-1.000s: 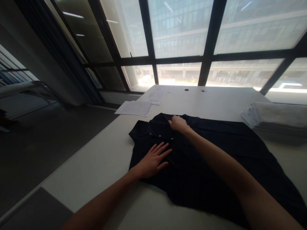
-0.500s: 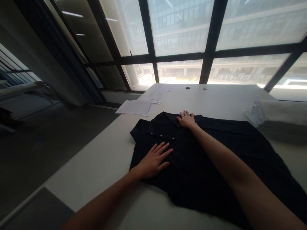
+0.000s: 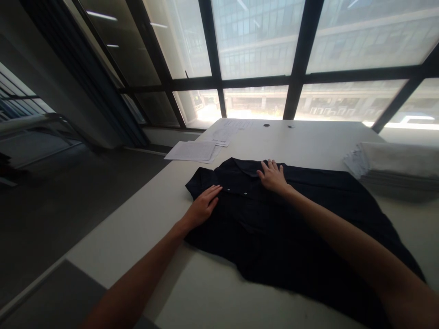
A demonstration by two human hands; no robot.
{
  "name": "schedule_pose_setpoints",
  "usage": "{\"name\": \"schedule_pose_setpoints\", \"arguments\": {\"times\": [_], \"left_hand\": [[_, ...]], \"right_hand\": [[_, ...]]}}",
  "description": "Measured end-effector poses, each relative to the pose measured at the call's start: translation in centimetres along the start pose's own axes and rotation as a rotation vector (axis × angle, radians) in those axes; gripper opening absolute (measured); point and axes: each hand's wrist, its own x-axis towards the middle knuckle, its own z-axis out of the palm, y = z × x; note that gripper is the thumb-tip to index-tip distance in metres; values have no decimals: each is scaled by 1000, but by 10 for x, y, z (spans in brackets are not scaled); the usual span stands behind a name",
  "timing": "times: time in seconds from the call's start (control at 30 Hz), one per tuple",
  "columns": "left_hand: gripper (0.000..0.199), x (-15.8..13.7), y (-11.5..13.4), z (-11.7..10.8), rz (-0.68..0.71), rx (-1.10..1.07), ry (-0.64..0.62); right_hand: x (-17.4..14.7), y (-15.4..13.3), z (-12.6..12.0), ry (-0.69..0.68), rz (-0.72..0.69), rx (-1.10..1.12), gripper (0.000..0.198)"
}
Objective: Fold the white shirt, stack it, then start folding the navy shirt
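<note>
A dark navy shirt [image 3: 247, 228] with a collar and small white buttons lies spread on the white table [image 3: 137, 228], its collar end toward the left. My left hand [image 3: 202, 205] rests on the cloth just below the collar, with its fingertips by the button line. Those fingers are stretched out and lie close together. Near the far edge of the shirt, my right hand [image 3: 273, 177] lies flat with the fingers spread. Neither hand grips the fabric. My right forearm covers part of the shirt's body.
Printed papers [image 3: 195, 151] lie at the table's far left edge. A folded stack of pale cloth [image 3: 401, 169] sits on the right. Beyond the table's far end are large windows [image 3: 257, 41]. A grey panel [image 3: 51, 292] shows at lower left.
My left hand has moved up and left across the shirt toward the collar, its fingers drawing closer together. My right hand has shifted slightly right along the far edge.
</note>
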Motion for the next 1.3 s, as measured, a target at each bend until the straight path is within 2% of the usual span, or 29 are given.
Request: {"name": "schedule_pose_setpoints", "arguments": {"times": [0.13,0.3,0.4,0.57,0.77,0.87,0.93,1.03,1.1,1.2,1.3], "left_hand": [[45,-5,14,5,96,2,-7],[55,-17,43,22,249,110,-260],[63,-20,41,27,284,240,-347],[64,-18,33,24,261,313,-433],[63,-19,33,18,204,307,-503],[63,-20,31,15,197,271,-501],[63,-21,30,13,197,243,-496],[65,-21,31,12,205,195,-450],[64,-20,33,13,181,145,-355],[61,-11,30,14,93,74,-85],[57,1,11,10,-4,118,211]], "right_hand": [[-64,-27,-1,-81,-88,36,65],[-149,-47,3,-64,-396,65,66],[-177,-39,9,-85,-414,65,67],[-189,-21,10,-118,-363,46,66],[-200,-26,9,-170,-329,47,67],[-192,-27,3,-198,-330,110,63],[-173,-22,-3,-163,-306,146,60],[-132,-6,-9,-18,-239,119,59],[-107,8,-8,32,-178,65,59],[-86,26,1,-9,-101,10,60],[-82,33,9,-43,-94,-18,62]]}}
